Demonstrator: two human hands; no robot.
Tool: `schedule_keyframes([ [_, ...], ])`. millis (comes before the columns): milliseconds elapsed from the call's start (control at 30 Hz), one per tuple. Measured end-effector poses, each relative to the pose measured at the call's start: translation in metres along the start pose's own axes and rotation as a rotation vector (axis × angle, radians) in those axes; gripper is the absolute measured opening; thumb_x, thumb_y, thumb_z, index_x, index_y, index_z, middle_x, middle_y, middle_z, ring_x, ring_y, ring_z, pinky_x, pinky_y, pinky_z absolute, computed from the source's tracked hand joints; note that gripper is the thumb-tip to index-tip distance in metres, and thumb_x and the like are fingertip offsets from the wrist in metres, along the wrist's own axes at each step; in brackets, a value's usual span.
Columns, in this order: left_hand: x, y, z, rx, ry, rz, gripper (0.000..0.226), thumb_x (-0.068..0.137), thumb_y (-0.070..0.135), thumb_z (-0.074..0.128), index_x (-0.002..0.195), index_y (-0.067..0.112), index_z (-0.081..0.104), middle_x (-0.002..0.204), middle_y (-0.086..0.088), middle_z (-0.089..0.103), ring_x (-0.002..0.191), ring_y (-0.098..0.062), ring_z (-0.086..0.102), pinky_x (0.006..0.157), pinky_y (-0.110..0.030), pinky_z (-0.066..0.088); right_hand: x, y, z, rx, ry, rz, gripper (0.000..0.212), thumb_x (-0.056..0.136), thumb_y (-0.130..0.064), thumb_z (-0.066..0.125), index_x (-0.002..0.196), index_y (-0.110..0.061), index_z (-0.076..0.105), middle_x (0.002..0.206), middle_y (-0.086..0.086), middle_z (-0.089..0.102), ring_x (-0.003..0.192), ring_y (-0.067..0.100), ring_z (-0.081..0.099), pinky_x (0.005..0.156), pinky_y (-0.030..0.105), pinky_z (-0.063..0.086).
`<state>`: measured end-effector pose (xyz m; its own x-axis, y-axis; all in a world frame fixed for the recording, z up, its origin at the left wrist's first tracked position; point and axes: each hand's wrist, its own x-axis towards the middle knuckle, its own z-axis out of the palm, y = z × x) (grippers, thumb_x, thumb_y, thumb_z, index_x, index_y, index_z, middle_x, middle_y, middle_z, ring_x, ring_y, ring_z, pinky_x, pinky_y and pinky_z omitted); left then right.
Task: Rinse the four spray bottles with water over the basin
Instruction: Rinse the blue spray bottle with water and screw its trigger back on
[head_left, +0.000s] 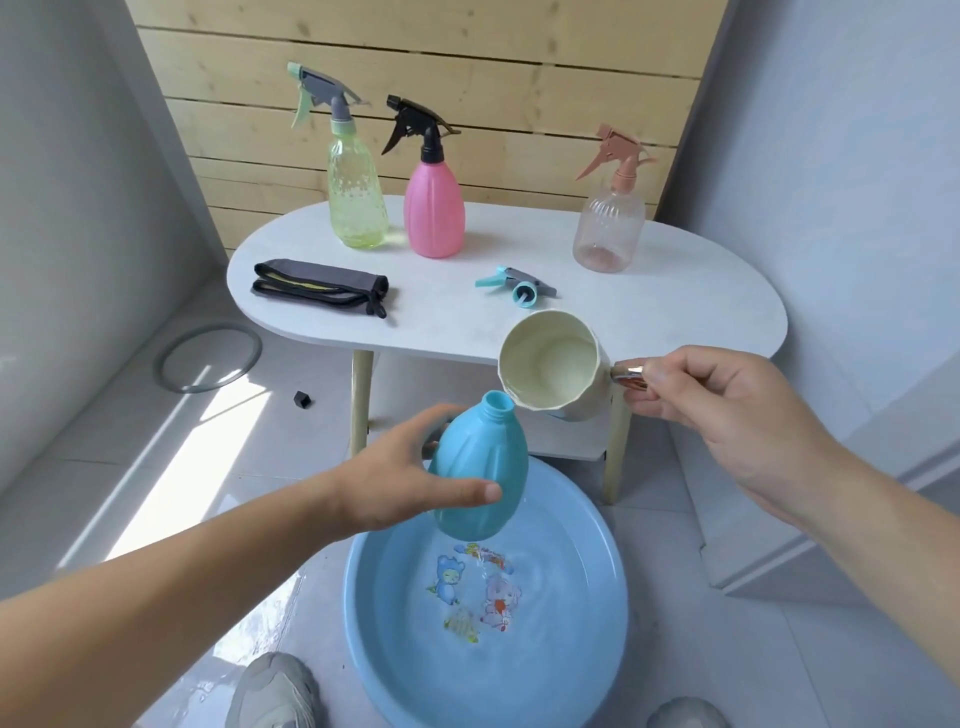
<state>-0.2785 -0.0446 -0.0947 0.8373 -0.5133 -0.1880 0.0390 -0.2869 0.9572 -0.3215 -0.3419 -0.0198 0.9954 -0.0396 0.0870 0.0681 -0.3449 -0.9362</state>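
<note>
My left hand (400, 483) grips a light blue bottle (480, 470) with no spray head, held over the blue basin (363, 613), mouth tilted up and right. My right hand (727, 410) holds the handle of a cream ladle cup (550, 366), tipped so its rim is just above the bottle's mouth. The basin holds water over a cartoon print. On the white table (447, 322) stand a yellow-green spray bottle (356, 202), a pink one (434, 208) and a clear peach one (610, 228). The blue bottle's detached spray head (517, 286) lies on the table.
A folded grey cloth (322, 286) lies at the table's left. A grey ring (210, 358) and a small black cap (302, 400) sit on the tiled floor at the left. My shoes (275, 691) stand beside the basin. Wooden slats back the table.
</note>
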Motion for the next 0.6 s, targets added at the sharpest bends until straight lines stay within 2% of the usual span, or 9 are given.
schedule_keyframes([
  [133,0.0012,-0.0017,-0.0008,0.022,0.001,-0.005,0.082,0.061,0.045,0.093,0.134,0.032,0.059,0.119,0.004,0.074,0.116,-0.013,0.069,0.101,-0.038,0.058,-0.0015,-0.0031,0.0019,-0.001,-0.002,-0.039,0.049,0.074,-0.066,0.068,0.092,-0.021,0.077,0.103,0.006,0.077,0.102,0.023,0.072,0.102,0.054,0.05],
  [333,0.0016,-0.0023,0.0005,0.048,-0.002,0.0,0.084,0.06,0.046,0.093,0.136,0.032,0.058,0.12,0.007,0.073,0.116,-0.01,0.069,0.099,-0.035,0.059,-0.0016,-0.0047,0.0034,-0.025,-0.005,-0.07,0.036,0.08,-0.055,0.062,0.092,-0.024,0.078,0.103,0.001,0.077,0.102,0.022,0.072,0.1,0.053,0.051],
  [467,0.001,-0.0024,0.001,0.052,-0.008,-0.001,0.084,0.06,0.047,0.093,0.135,0.033,0.058,0.119,0.007,0.073,0.116,-0.01,0.068,0.098,-0.033,0.059,-0.0028,-0.0056,0.0038,-0.046,-0.004,-0.093,0.059,0.071,-0.079,0.063,0.096,-0.027,0.078,0.104,0.002,0.077,0.103,0.026,0.071,0.1,0.054,0.051],
  [600,0.0012,-0.0031,0.0004,0.06,-0.018,-0.001,0.082,0.062,0.046,0.092,0.135,0.032,0.059,0.119,0.005,0.073,0.116,-0.011,0.069,0.098,-0.033,0.059,-0.0026,-0.0055,0.0042,-0.05,-0.002,-0.114,0.059,0.069,-0.081,0.063,0.095,-0.03,0.078,0.104,0.001,0.077,0.103,0.028,0.07,0.099,0.055,0.051],
])
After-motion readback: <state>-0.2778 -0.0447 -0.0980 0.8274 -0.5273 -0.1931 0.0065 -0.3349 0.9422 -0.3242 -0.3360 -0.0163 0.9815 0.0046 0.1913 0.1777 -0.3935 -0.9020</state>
